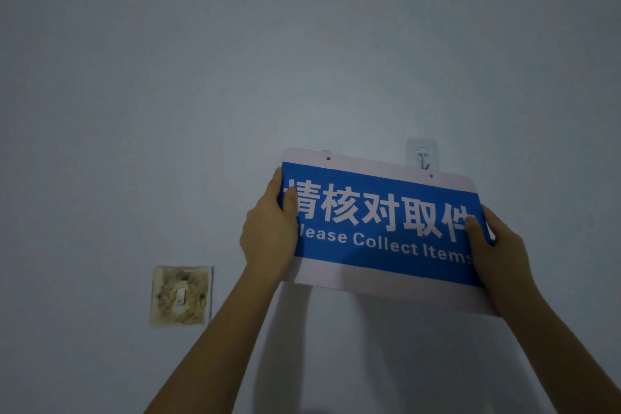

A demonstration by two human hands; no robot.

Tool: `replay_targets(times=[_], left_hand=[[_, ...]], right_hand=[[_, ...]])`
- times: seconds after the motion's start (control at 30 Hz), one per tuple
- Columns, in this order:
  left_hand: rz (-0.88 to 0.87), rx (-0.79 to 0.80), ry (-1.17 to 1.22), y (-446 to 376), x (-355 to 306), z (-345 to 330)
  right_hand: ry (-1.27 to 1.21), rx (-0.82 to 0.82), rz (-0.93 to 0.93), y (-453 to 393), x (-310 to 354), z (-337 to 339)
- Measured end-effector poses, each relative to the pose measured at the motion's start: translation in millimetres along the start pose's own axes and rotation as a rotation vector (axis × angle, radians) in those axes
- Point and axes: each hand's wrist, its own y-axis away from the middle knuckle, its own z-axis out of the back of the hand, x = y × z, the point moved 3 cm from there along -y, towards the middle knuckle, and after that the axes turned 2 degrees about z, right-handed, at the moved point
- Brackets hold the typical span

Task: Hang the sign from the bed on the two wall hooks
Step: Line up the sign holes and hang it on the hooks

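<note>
A blue and white sign (379, 222) with white Chinese characters and "Please Collect Items" is pressed flat against the wall, tilted down to the right. My left hand (265, 228) grips its left edge and my right hand (494, 245) grips its right edge. Two small holes sit in its white top strip. A clear adhesive hook (422, 155) shows just above the right hole, its tip close to that hole. Only a sliver of something shows at the sign's top edge above the left hole; I cannot tell whether it is the other hook.
A stained, dirty light switch plate (181, 296) sits on the wall at lower left. The pale bluish wall (302, 44) fills the view, bare above and to the left of the sign.
</note>
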Motion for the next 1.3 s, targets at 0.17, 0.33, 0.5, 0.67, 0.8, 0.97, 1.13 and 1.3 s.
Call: replay_targets(times=[0.17, 0.33, 0.5, 0.67, 0.8, 0.97, 1.13, 1.3], left_hand=[[0.017, -0.016, -0.039, -8, -1, 8], [0.027, 0.008, 0.009, -4, 5, 8], [0.023, 0.002, 0.059, 7, 11, 4], [0.040, -0.010, 0.096, 14, 15, 2], [0.046, -0.011, 0.120, 19, 15, 1], [0.061, 0.016, 0.140, 22, 13, 2], [0.062, -0.014, 0.122, 39, 21, -3], [0.050, -0.022, 0.160, 32, 18, -4]], right_hand=[[0.034, 0.031, -0.001, -5, 10, -3], [0.092, 0.045, 0.037, -2, 18, 3], [0.116, 0.057, 0.063, -4, 26, 8], [0.137, 0.063, 0.061, 0, 25, 10], [0.166, 0.062, 0.054, 1, 29, 14], [0.197, 0.085, 0.032, 1, 34, 21], [0.205, 0.033, 0.022, 13, 26, 22], [0.195, 0.023, 0.036, 6, 30, 24]])
